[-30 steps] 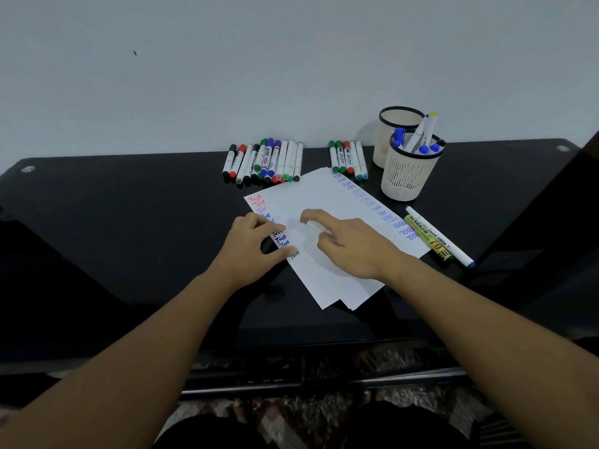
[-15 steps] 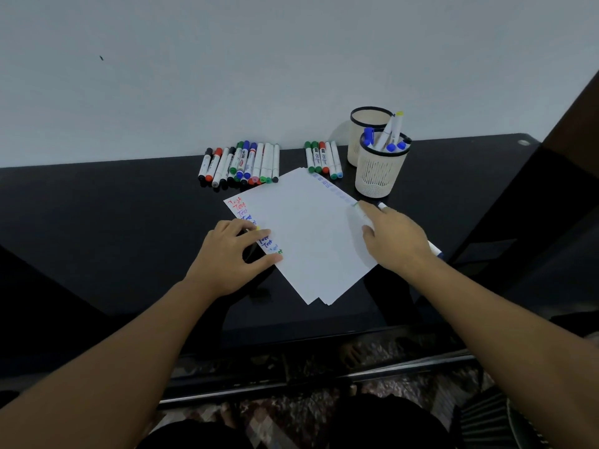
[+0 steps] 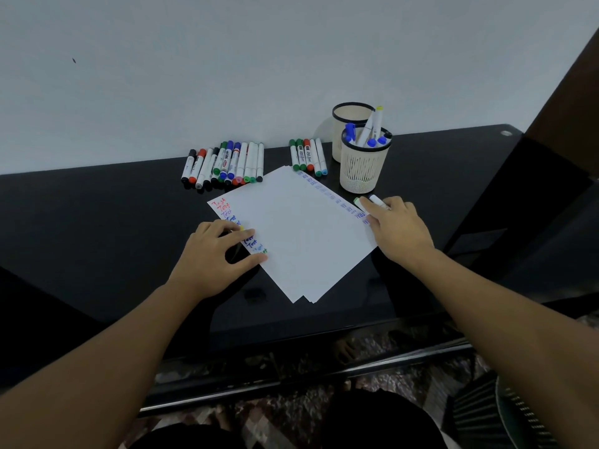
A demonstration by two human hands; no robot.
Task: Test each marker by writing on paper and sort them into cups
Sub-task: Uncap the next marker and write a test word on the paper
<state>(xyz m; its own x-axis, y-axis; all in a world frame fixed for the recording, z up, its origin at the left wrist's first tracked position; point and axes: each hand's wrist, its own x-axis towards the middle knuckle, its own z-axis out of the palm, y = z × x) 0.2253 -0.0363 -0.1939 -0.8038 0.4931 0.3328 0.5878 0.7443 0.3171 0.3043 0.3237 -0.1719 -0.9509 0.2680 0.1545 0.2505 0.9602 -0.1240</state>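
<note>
While the left hand [image 3: 215,254] presses flat on the paper [image 3: 301,234], the right hand [image 3: 397,228] should curl its fingers [image 3: 368,207] firmly around only the green-capped marker [image 3: 359,203] on the counter [image 3: 113,228], not its neighbour.

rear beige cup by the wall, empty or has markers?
Cannot tell for sure. The rear beige cup shows only bare inner wall; the markers stand in the front mesh cup.

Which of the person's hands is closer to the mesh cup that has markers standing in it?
The right hand. It lies just in front of the mesh cup, over two markers at the paper's right edge. The left hand rests across the sheet, on its left edge.
</note>
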